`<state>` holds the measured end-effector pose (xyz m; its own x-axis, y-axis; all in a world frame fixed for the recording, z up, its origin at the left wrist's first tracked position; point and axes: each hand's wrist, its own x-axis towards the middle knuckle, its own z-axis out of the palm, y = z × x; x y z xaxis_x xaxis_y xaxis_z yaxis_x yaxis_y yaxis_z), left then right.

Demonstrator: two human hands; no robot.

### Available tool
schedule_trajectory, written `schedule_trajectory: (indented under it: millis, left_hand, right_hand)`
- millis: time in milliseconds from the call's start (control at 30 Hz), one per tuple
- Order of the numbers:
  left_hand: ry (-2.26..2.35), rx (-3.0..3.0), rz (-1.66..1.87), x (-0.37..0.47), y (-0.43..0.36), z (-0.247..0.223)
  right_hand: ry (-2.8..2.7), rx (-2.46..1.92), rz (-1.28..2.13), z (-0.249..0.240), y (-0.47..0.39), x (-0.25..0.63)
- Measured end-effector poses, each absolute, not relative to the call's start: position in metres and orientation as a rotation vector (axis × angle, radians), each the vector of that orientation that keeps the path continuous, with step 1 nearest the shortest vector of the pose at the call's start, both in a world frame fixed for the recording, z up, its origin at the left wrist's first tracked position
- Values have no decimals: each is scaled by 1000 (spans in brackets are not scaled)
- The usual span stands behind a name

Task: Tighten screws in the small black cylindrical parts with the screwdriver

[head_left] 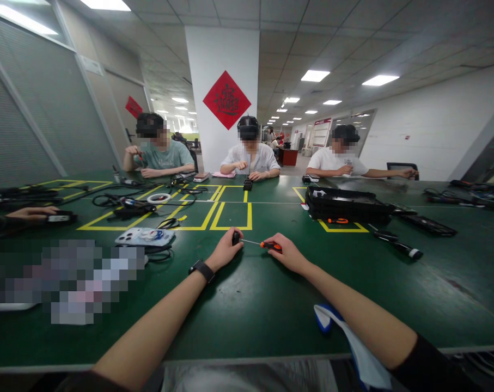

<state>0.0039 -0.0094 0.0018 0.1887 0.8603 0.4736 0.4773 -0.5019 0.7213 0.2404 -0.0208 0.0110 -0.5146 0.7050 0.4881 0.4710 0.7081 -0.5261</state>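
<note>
My right hand is closed around the orange and black handle of a screwdriver. The screwdriver's thin metal shaft points left, and its tip reaches a small black part. That part is gripped between the thumb and fingers of my left hand, which wears a dark watch on its wrist. What kind of part it is, I cannot make out. Both hands are low over the green table, near its middle.
A black tray stands right of centre, with an orange-handled screwdriver before it. Cables and a white ring lie at left, by a phone. A blue and white item lies under my right forearm. Several people sit around the table.
</note>
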Motion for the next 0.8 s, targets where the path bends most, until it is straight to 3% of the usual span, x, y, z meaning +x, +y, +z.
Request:
schedule_trajectory:
  millis: [800]
  left_hand:
    - [1297, 1983, 1279, 3, -5, -1]
  right_hand:
    - [-2102, -967, 501, 8, -26, 228]
